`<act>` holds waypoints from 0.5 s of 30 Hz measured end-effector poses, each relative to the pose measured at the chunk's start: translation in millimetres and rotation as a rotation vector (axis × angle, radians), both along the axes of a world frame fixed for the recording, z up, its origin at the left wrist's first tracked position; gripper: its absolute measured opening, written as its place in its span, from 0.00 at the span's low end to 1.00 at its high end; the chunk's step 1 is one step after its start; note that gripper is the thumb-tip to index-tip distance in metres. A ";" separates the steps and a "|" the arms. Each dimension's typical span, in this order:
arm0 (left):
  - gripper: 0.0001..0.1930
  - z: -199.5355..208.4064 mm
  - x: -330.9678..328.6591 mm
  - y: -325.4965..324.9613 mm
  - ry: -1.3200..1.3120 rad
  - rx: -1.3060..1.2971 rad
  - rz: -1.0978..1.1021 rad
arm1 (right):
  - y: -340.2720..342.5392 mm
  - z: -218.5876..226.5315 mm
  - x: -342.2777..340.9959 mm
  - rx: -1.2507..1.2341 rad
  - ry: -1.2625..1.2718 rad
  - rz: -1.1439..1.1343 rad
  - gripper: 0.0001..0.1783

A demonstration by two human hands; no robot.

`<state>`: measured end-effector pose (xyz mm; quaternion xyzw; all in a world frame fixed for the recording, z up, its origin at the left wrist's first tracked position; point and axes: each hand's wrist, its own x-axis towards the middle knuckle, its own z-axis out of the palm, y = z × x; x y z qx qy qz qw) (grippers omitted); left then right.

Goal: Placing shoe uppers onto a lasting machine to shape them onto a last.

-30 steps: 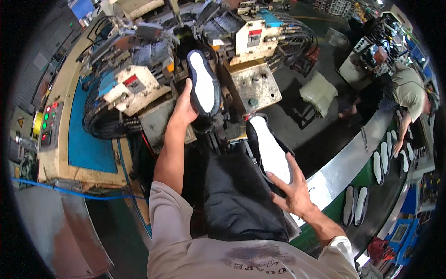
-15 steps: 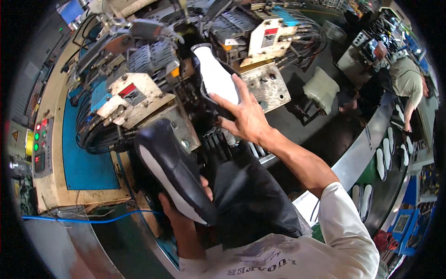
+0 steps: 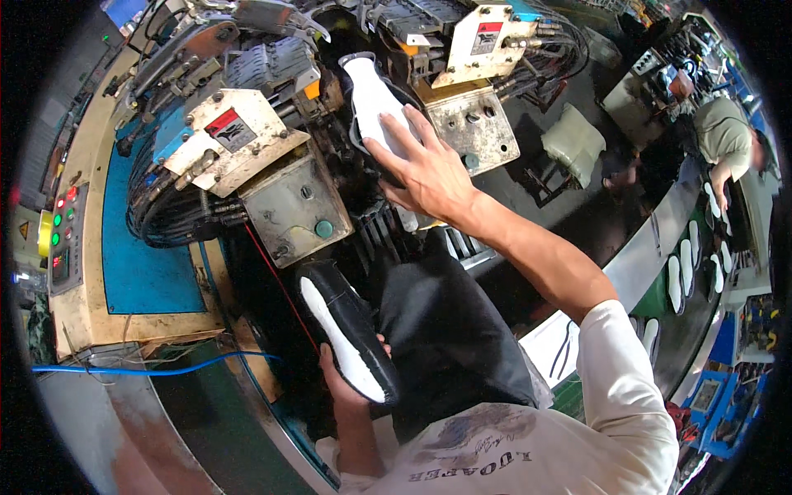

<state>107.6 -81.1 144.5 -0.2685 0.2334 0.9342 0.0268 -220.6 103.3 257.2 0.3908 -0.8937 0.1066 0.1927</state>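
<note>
My left hand [image 3: 345, 381] is wrapped round the heel end of a black shoe upper [image 3: 334, 289] with a white underside, held tilted beside my left leg. Its palm and most of its fingers are hidden behind the shoe. Farther off, a second shoe [image 3: 375, 97] sits sole up in the middle of a machine, its white underside facing me. My right hand [image 3: 433, 177] grips that shoe at its near end, fingers laid across the white surface and thumb down along the side. The machine's metal side plates [image 3: 299, 210] flank it.
Hose bundles [image 3: 153, 202] and a panel of lit buttons [image 3: 64, 235] lie to the left, with a blue air hose [image 3: 148, 371] below. To the right, a conveyor [image 3: 656, 289] carries several white-soled pieces. Another person [image 3: 726, 140] works at its far side, near a cushioned stool [image 3: 573, 144].
The shoe in my left hand has moved down and toward me, uncovering the left metal plate. My right hand has shifted slightly left, with its fingers farther over the white sole.
</note>
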 end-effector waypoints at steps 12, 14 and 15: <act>0.42 -11.4 -72.7 19.1 -0.127 0.083 -0.077 | -51.4 30.0 -101.5 0.056 0.049 -0.055 0.39; 0.40 -9.8 -91.4 23.2 -0.167 0.131 -0.046 | -60.0 32.7 -121.8 0.086 -0.025 -0.077 0.39; 0.39 -18.9 -95.8 19.2 -0.104 0.153 -0.114 | -61.6 35.5 -130.3 0.081 -0.023 -0.101 0.40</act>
